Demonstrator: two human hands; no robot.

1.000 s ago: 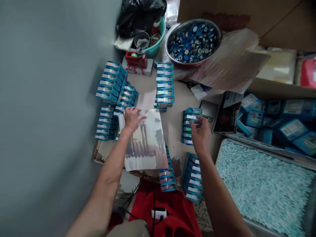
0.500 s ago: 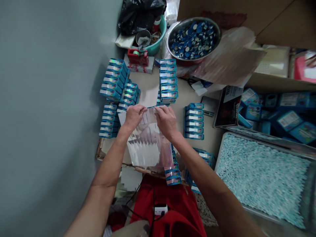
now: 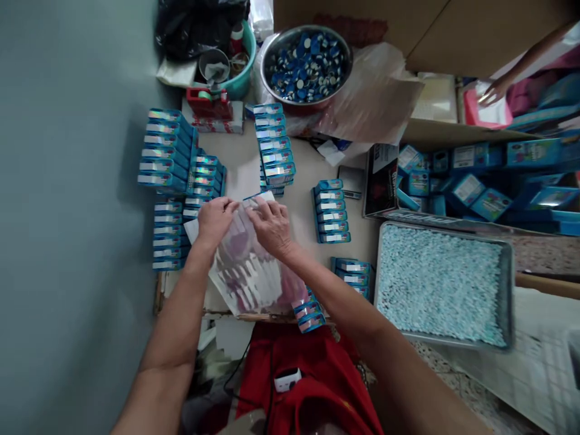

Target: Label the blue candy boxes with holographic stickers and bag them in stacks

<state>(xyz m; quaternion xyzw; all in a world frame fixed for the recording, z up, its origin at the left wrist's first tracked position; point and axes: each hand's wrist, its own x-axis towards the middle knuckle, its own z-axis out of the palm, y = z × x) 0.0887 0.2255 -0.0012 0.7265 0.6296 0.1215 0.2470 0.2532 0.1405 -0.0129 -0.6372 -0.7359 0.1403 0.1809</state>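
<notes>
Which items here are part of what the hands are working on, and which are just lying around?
In hand:
- shiny sheet, gripped at its top edge by left hand and right hand
- blue box stacks around the sheet

Lying about:
- metal bowl of blue caps
- tray of pale blue pieces
- red tape dispenser
- teal basin
- another person's hand

Left hand (image 3: 215, 219) and right hand (image 3: 272, 225) pinch a shiny sheet (image 3: 251, 272) (top edge) among blue boxes (image 3: 332, 211).
</notes>
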